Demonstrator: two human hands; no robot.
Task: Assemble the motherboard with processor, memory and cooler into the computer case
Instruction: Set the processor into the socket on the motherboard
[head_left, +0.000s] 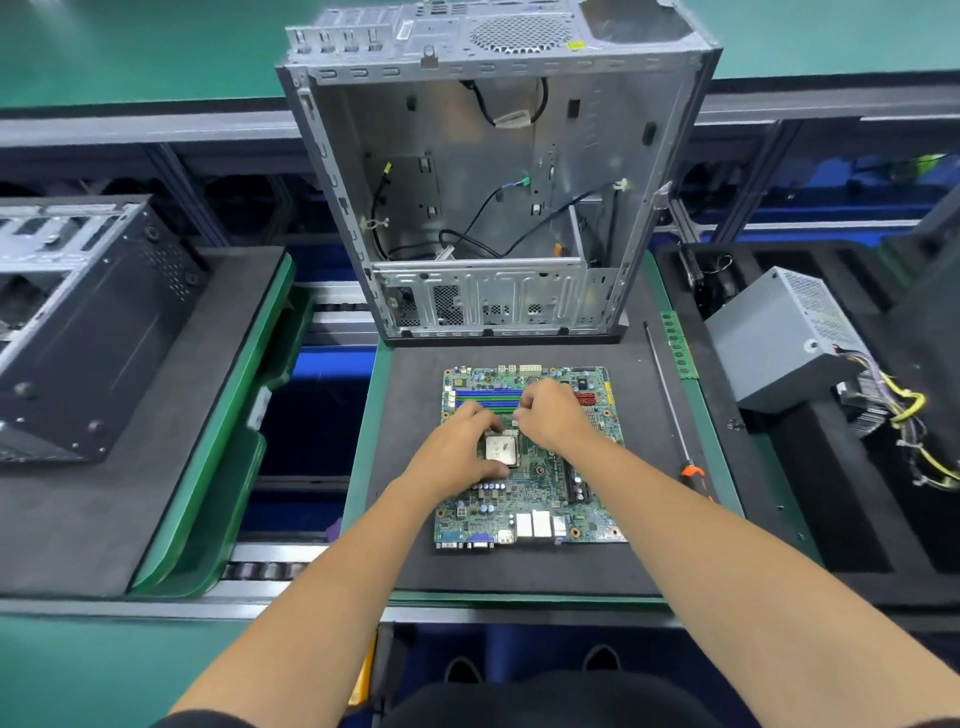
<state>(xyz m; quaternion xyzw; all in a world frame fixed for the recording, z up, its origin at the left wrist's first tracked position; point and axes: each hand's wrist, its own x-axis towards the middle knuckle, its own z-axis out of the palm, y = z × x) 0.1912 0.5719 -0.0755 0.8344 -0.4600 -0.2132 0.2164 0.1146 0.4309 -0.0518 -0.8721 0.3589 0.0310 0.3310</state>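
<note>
A green motherboard (540, 499) lies flat on a black foam mat (519, 566) in front of me. The silver processor (500, 448) sits in its socket near the board's middle. My left hand (457, 452) curls around the processor's left side, with the thumb under it and the fingers above it. My right hand (553, 415) is curled just above and right of the socket, over the memory slots (483, 397); what its fingertips hold is hidden. The open computer case (493, 208) stands behind the board, with loose cables inside.
A long screwdriver with an orange handle (675, 415) lies right of the board. A green memory stick (678, 345) rests at the mat's right edge. A grey power supply (784, 338) with wires sits on the right tray. Another case (88, 322) lies at left.
</note>
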